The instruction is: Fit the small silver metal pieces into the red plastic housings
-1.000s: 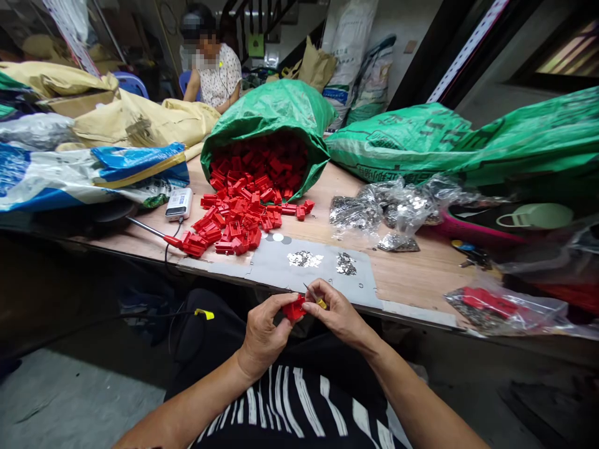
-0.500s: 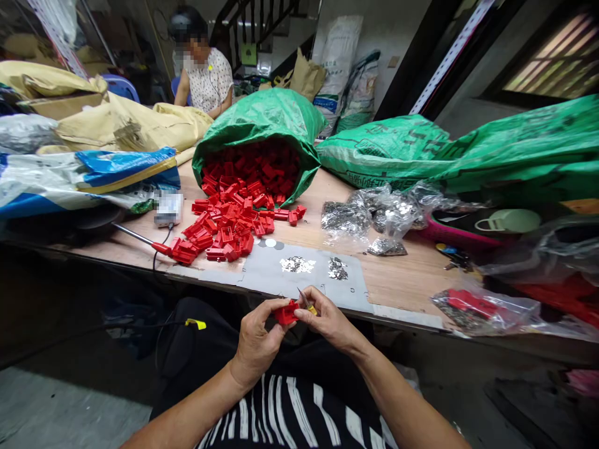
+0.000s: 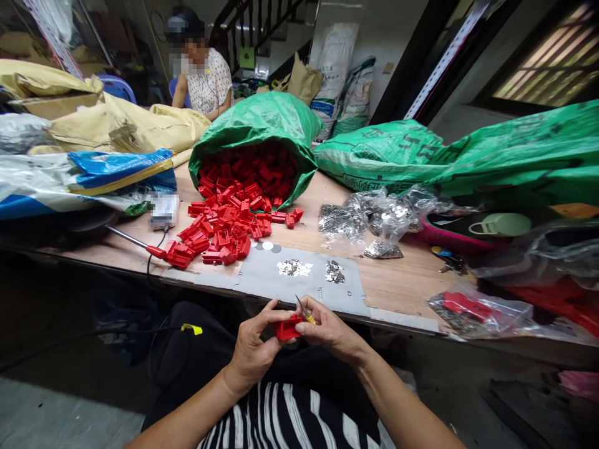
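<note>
Between thumb and fingers, my left hand (image 3: 255,346) grips a red plastic part (image 3: 286,328) in front of the table edge. My right hand (image 3: 327,327) is closed around a pointed tool with a yellow section (image 3: 307,316), its thin dark tip pointing up and left. The right fingertips meet the right side of the red part. Beyond the hands, a grey mat (image 3: 262,274) bears two small piles of metal pieces, a brighter one (image 3: 294,268) and a darker one (image 3: 334,272). Many red parts (image 3: 229,224) spill out of a green sack (image 3: 262,118).
Clear bags of metal pieces (image 3: 369,215) lie right of centre, beside a pink basket (image 3: 430,234). Another bag (image 3: 477,312) lies at the right front. A rod with a red end (image 3: 156,252) reaches in from the left. Across the table sits a person (image 3: 206,78).
Both hands and the red part sit slightly lower in view. The left index finger is raised more, and the red part appears turned. The view has shifted a little.
</note>
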The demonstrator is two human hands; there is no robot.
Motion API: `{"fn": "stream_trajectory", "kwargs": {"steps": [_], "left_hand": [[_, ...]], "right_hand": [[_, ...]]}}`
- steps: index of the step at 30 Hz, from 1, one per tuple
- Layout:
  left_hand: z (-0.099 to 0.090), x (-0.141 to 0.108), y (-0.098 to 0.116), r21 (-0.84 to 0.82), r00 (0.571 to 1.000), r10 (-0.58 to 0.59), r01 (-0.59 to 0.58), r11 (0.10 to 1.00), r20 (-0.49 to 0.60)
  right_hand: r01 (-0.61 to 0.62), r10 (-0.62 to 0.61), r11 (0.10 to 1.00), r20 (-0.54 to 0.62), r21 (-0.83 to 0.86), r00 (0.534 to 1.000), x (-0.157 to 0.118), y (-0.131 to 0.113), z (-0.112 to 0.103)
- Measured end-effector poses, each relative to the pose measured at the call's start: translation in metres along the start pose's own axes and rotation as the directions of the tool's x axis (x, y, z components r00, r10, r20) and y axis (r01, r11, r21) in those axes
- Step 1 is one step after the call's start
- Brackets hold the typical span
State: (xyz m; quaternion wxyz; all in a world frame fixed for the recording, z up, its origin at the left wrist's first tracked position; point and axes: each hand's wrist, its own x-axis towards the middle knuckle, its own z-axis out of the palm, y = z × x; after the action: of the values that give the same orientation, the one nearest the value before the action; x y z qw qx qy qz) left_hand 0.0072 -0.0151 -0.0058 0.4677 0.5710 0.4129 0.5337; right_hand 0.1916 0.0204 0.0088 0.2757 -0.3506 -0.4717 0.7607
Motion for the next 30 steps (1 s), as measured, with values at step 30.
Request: {"fn": "stream_trajectory", "kwargs": {"steps": [30], "left_hand": [[-0.003, 0.010, 0.000, -0.643, 0.893, -0.450, 0.354, 0.679, 0.016]], "right_hand": [[-0.344, -0.396, 0.107, -0.357, -0.933, 0.846, 0.063, -0.043, -0.051]]}}
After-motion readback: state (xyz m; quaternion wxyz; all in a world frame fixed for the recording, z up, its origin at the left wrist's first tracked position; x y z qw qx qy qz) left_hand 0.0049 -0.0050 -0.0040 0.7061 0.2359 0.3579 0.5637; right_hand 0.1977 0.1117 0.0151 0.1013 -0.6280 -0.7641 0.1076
